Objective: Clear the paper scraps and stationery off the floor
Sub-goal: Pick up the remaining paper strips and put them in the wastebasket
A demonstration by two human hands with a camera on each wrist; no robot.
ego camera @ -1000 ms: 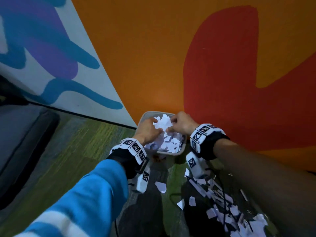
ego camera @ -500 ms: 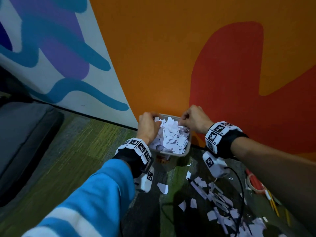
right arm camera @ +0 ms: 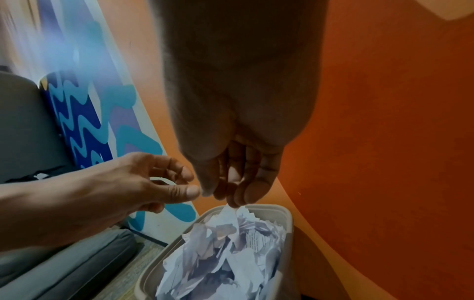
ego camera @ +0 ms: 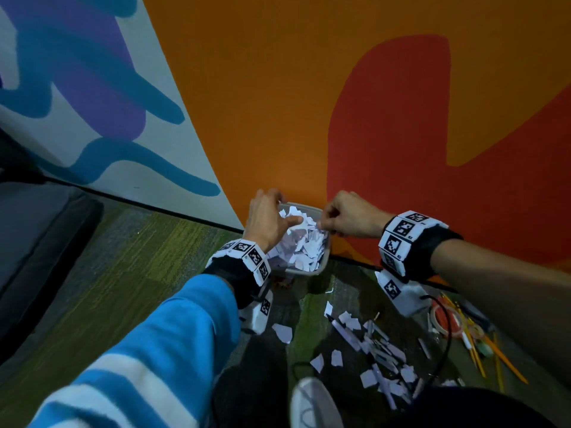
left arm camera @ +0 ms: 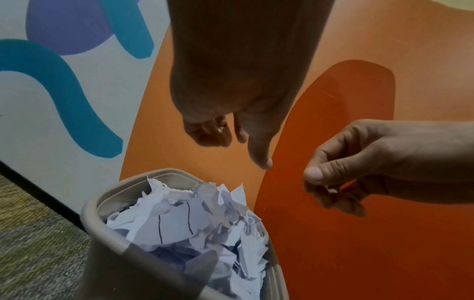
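Note:
A beige bin [ego camera: 309,271] [left arm camera: 102,203] [right arm camera: 284,215] stands against the orange wall, heaped with white paper scraps [ego camera: 302,245] [left arm camera: 184,219] [right arm camera: 225,243]. My left hand [ego camera: 268,220] [left arm camera: 231,138] [right arm camera: 164,182] hovers over its left rim, fingers loosely curled, thumb out, holding nothing. My right hand [ego camera: 343,217] [left arm camera: 330,182] [right arm camera: 231,186] hangs over the right rim. Its fingers are curled together with the thumb against them, the tips just above the heap, and no scrap shows between them. More scraps [ego camera: 370,344] lie on the floor behind the bin, with yellow pencils [ego camera: 482,350] and a tape roll [ego camera: 445,319].
A grey cushion [ego camera: 31,242] lies along the floor at the left. The painted wall [ego camera: 278,118] rises right behind the bin. A black cable [ego camera: 445,341] trails from my right wrist over the stationery. A white shoe [ego camera: 312,403] sits at the bottom edge.
Both hands lifted off the paper heap and drew apart toward the bin's two rims. The view has swung right, bringing the pencils and tape roll into sight.

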